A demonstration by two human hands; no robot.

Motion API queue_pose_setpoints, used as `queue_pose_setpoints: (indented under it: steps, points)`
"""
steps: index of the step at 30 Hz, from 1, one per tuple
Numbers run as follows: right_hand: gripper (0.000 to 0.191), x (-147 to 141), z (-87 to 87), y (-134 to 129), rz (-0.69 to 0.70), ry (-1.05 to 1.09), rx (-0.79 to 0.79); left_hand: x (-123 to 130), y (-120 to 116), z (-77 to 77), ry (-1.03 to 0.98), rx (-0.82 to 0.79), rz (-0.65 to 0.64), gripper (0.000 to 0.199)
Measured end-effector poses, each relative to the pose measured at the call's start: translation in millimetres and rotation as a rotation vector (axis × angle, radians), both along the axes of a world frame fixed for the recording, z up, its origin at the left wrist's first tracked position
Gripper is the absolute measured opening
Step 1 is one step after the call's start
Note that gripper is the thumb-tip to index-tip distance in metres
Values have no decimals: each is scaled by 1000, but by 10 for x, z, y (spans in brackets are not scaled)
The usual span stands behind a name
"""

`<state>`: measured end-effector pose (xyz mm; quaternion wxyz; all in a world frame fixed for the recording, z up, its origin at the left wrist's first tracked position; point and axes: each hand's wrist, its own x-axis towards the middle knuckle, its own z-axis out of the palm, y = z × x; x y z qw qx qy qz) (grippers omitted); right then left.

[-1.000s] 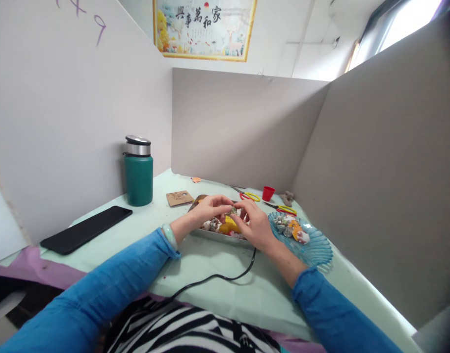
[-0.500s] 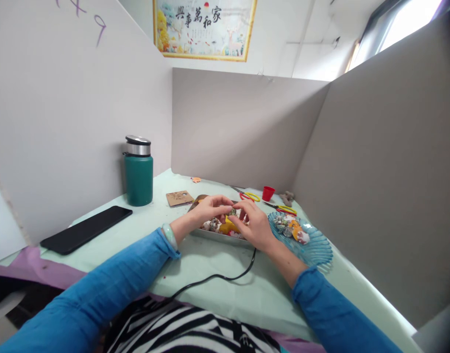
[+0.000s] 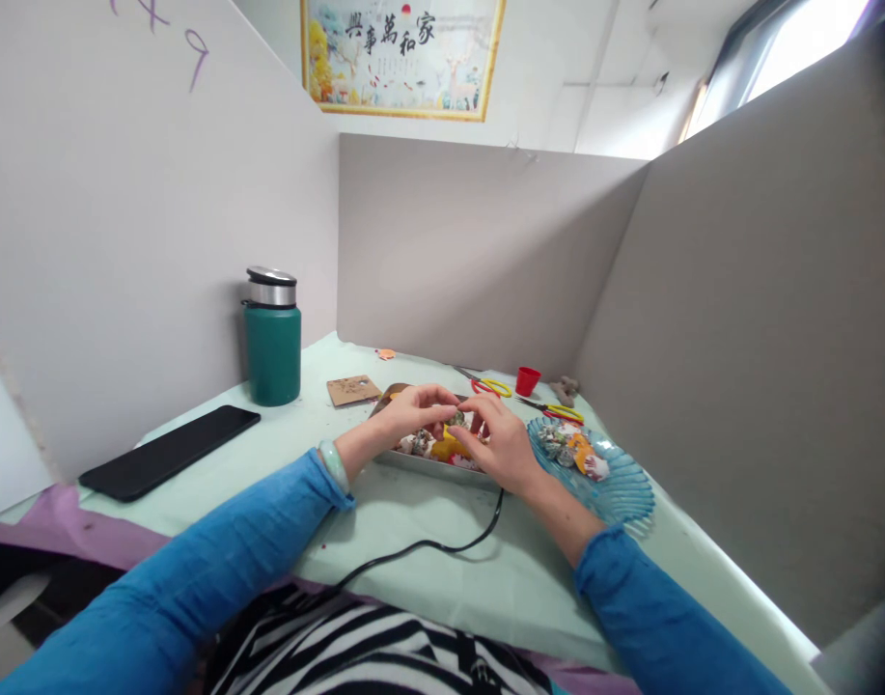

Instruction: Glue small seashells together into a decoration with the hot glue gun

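On the green table [image 3: 536,555] lies a filled metal tray [image 3: 428,465]. Above it, the left hand [image 3: 413,410] and right hand [image 3: 506,446] are half curled around a small greenish piece [image 3: 457,418]; which of them grips it, I cannot surely tell.

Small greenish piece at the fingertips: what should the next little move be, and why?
I'd probably bring the right hand's thumb and forefinger slightly closer around the small greenish piece. They look spread apart there, and the left hand's grip is hard to make out. The metal tray holds other small items, so a slip might lose it among them.
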<state>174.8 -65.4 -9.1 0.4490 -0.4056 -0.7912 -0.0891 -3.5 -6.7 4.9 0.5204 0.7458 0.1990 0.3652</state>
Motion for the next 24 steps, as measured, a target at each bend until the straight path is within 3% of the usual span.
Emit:
queue_pose_setpoints:
  steps: [24]
  points:
    - [18,4,-16,4,-12,-9,-5,1,-8,3,18,7,1,39]
